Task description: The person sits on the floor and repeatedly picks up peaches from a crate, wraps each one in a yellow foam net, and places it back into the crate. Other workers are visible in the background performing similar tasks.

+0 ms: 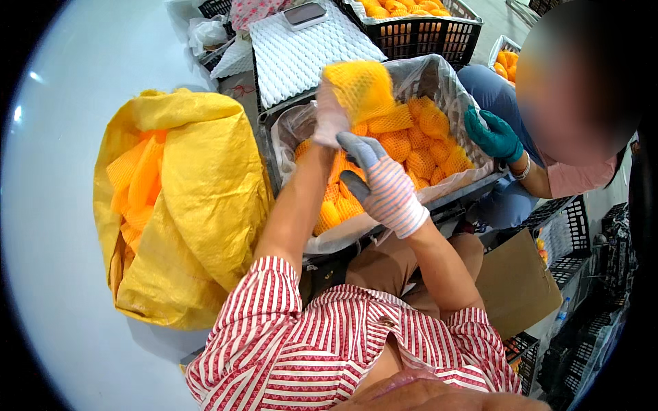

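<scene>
My left hand point(331, 115), in a pale glove and blurred, grips a yellow foam net sleeve point(362, 92) above a lined crate. Whether a fruit sits inside that sleeve, I cannot tell. My right hand point(385, 187) wears a striped glove with grey fingers. Its fingers are apart, the tips close to my left wrist, and nothing shows in its grasp. Below both hands, the crate point(452, 198) has a white plastic liner point(426, 72) and holds several orange fruits in foam nets point(396, 146). My forearms hide part of the contents.
At left stands a yellow woven sack point(205, 195) with loose orange foam nets point(139, 174). A co-worker's teal-gloved hand point(496, 133) is beside the crate's right rim. Beyond lie a white foam sheet point(308, 56), a phone point(305, 14) and a black fruit crate point(421, 38). Cardboard point(519, 282) stands at right.
</scene>
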A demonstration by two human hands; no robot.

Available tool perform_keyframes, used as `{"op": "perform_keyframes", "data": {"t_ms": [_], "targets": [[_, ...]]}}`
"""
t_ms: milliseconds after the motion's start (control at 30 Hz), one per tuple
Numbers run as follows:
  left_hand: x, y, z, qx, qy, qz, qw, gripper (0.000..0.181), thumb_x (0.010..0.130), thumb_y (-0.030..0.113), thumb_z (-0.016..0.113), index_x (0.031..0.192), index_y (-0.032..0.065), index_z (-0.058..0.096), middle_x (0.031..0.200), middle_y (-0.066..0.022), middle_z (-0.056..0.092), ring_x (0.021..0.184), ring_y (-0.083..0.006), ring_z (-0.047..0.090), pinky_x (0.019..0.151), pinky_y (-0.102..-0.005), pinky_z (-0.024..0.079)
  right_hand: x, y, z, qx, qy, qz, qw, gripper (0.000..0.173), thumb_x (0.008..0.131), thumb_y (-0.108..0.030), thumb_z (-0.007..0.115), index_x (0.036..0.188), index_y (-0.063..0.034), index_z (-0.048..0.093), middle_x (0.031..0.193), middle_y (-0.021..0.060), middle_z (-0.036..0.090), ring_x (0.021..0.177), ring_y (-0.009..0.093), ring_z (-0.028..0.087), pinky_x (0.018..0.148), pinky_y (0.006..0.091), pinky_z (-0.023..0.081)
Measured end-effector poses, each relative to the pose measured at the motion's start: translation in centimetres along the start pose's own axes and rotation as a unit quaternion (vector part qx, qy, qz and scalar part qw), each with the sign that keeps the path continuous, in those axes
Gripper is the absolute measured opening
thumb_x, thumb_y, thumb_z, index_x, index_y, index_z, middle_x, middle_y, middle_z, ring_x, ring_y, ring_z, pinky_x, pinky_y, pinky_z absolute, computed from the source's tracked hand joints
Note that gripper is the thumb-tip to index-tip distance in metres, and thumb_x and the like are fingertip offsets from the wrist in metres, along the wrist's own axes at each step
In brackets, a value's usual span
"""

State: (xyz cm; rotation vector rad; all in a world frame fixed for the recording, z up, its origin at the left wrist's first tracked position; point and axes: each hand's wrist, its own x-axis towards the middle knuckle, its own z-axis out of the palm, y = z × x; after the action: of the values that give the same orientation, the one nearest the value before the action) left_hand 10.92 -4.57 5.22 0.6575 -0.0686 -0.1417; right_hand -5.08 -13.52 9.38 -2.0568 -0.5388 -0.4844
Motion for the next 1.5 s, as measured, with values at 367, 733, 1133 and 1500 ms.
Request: {"op": "perform_keyframes", "data": {"t_ms": [367,733,1133,1500], "targets": [[23.5,14.3,-25.9,0.717,0.082,0.068,0.688,0.04,0.091,0.022,0.032,0.129,0.0122,0.041,0.131,-0.0077,0.046,0.121,-0.0255,0.043,0.097,-0.0355,0.037,-7.5,6.9,-1.1,-0.174,0.02,-0.005,0.985,0.023,0.072,-0.009,0.065,0.094,-0.006,0.06,0.083,0.0129,0.061,0.073,0.03,0.061,0.063,0.0379,0.05],[6.7,5.7,-3.7,0.881,0.016,0.011,0.473,0.038,0.072,0.033,0.059,0.1,0.0078,0.063,0.088,-0.0187,0.064,0.084,-0.0334,0.061,0.075,-0.0381,0.047,-7.4,8.0,-1.8,-0.224,0.025,0.068,0.972,0.022,0.074,-0.012,0.063,0.095,-0.0059,0.059,0.083,0.0135,0.061,0.072,0.031,0.06,0.061,0.0381,0.049],[-4.8,0.1,-12.5,0.912,0.066,-0.255,0.315,0.086,0.059,0.033,0.076,0.129,0.0049,0.037,0.121,-0.0196,0.052,0.109,-0.0312,0.053,0.091,-0.0383,0.043,-7.8,8.1,-2.4,-0.226,0.01,0.069,0.972,0.018,0.078,-0.019,0.059,0.093,-0.0088,0.059,0.085,0.0134,0.062,0.076,0.03,0.06,0.066,0.0391,0.049],[-4.5,2.5,-13.0,0.807,0.153,-0.267,0.504,0.096,0.061,0.03,0.076,0.135,0.0019,0.024,0.122,-0.0254,0.049,0.111,-0.032,0.051,0.092,-0.0361,0.042,-8.0,8.0,-2.2,-0.227,-0.006,0.093,0.969,0.019,0.078,-0.018,0.059,0.094,-0.008,0.058,0.087,0.0132,0.061,0.079,0.031,0.06,0.068,0.0394,0.048]]}}
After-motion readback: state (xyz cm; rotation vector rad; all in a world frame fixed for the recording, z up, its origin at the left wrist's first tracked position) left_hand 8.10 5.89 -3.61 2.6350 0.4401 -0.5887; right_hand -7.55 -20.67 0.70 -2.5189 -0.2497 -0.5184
